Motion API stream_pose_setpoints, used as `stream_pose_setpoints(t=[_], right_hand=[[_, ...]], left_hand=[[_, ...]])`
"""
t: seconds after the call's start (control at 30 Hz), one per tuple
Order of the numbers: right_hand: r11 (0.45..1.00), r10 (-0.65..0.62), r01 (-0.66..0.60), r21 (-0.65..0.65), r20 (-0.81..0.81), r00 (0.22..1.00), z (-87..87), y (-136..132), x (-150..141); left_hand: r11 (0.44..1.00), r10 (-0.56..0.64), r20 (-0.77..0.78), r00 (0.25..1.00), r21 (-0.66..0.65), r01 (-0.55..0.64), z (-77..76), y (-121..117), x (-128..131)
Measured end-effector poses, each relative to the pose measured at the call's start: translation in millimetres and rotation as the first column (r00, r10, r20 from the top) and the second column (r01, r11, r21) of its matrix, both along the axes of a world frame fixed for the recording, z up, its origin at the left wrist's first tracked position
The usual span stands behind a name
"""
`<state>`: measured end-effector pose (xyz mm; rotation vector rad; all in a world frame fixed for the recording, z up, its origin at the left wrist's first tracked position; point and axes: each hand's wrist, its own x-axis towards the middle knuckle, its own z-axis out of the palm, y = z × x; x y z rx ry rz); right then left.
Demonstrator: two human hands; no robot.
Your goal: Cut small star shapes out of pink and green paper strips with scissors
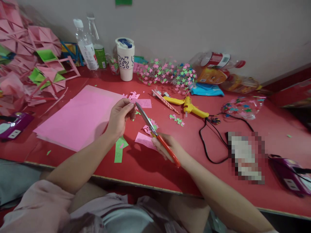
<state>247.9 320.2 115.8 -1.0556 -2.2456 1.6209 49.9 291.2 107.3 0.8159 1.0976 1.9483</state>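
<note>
My right hand grips a pair of scissors with red-orange handles. The long metal blades look nearly closed and point up-left to the fingertips of my left hand. There, thumb and forefinger pinch what looks like a small bit of pink paper, mostly hidden. Below the scissors lie a pink paper strip and a green paper piece. Small pink and green cut-outs are scattered beneath the blades. Behind my left fingertips rests another pink strip beside a heap of pink scraps.
Pink paper sheets lie at left, near folded pink paper shapes. A white cup and bottles stand against the wall. Bags of paper stars, a pencil, a yellow glue gun and black cable occupy the right.
</note>
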Motion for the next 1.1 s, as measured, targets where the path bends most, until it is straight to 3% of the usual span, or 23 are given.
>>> stream_pose_setpoints(t=[0.3,0.73,1.1], right_hand=[[0.998,0.049,-0.050,0.024,0.037,0.998,7.2,1.0,1.5],[0.994,0.032,-0.028,-0.107,0.033,0.999,0.7,4.2,2.6],[0.993,0.034,-0.029,-0.112,0.042,0.999,1.7,6.5,3.1]], left_hand=[[0.999,0.001,-0.086,0.996,-0.045,-0.005,4.0,-0.2,-7.4],[0.995,-0.048,-0.073,0.996,-0.085,0.042,3.4,-0.5,-6.1],[0.993,-0.077,-0.037,0.996,-0.092,0.073,5.2,0.5,-7.9]])
